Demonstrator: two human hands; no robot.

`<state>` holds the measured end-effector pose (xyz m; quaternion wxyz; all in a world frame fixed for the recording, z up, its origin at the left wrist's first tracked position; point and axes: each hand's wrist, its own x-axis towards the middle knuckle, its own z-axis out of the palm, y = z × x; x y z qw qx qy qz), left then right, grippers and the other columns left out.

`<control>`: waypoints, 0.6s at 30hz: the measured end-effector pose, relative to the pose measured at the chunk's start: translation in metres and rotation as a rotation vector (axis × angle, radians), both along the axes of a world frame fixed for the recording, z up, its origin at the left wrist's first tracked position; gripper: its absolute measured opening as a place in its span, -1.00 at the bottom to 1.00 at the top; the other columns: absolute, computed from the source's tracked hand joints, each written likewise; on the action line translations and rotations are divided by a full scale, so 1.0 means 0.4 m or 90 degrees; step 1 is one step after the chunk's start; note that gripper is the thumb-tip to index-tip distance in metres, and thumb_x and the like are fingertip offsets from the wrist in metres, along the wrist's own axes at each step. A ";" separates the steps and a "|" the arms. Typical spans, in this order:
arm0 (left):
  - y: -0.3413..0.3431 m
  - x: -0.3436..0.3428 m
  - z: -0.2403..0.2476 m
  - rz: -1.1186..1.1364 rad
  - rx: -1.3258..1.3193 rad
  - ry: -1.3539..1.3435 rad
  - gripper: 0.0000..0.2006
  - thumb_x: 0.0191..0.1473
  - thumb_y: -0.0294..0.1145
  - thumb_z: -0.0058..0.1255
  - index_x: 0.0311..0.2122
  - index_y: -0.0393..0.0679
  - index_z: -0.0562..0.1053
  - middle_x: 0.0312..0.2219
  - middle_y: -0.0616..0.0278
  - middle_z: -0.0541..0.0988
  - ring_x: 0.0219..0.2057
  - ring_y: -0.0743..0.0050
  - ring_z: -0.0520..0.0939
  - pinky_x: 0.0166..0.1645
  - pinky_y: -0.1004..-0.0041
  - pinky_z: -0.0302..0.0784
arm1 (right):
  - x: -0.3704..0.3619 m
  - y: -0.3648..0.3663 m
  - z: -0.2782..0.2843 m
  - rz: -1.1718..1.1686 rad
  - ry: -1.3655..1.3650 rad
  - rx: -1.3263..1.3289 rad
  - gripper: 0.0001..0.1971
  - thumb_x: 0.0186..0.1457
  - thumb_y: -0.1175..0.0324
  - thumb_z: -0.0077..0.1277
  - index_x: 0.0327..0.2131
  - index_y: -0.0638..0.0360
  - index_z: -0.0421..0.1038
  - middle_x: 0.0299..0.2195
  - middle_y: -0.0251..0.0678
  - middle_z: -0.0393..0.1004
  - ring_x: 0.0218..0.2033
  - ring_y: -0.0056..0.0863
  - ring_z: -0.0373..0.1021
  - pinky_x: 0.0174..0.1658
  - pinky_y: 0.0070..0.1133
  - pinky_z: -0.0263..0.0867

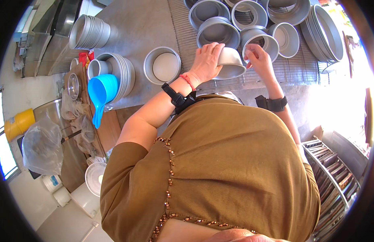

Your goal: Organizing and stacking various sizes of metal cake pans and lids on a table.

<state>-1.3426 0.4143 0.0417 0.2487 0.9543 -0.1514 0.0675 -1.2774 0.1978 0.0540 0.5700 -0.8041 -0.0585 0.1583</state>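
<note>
My left hand (206,60) is wrapped over a round silver cake tin (231,64), which is tilted on its side at the table's near edge. Close to the tin's right rim is my right hand (258,59), its fingers bent in toward the thumb; what they pinch, if anything, is too small to make out. Just beyond both hands, several round tins, among them a wide tin (218,34) and a ring-shaped tin (261,42), stand on a wire rack (187,24). Left of my left hand, a single round tin (162,65) rests on the metal table (142,24).
Nested tins (124,76) sit at the table's left edge, with a blue scoop (101,90) beside them. Farther left stands another tin stack (92,32). Large stacked tins (324,34) lean at the far right. A slatted metal rack (332,173) stands low on my right.
</note>
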 end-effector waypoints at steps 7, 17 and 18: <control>0.001 -0.007 -0.015 0.037 -0.065 0.023 -0.34 -0.17 -0.43 0.17 0.11 -0.14 0.20 0.02 0.06 0.30 0.02 -0.03 0.34 0.07 0.14 0.30 | -0.024 -0.005 -0.005 0.060 -0.009 -0.081 -0.69 0.08 0.26 0.04 -0.15 0.25 0.40 -0.49 -0.25 0.52 -0.60 -0.55 0.45 -0.46 -0.59 0.34; -0.013 -0.019 -0.003 0.050 -0.042 0.040 -0.36 -0.07 -0.33 0.15 0.13 -0.15 0.19 0.05 0.05 0.26 0.04 -0.03 0.32 0.09 0.12 0.28 | -0.026 0.004 0.011 0.068 -0.033 -0.065 -0.71 0.09 0.29 0.03 -0.15 0.25 0.41 -0.49 -0.28 0.51 -0.59 -0.57 0.45 -0.46 -0.60 0.34; -0.013 -0.019 -0.003 0.051 -0.042 0.039 -0.36 -0.07 -0.33 0.15 0.13 -0.15 0.19 0.05 0.05 0.26 0.04 -0.03 0.32 0.09 0.12 0.28 | -0.027 0.005 0.014 0.067 -0.039 -0.061 -0.72 0.09 0.30 0.03 -0.15 0.25 0.41 -0.50 -0.29 0.50 -0.59 -0.57 0.45 -0.46 -0.60 0.33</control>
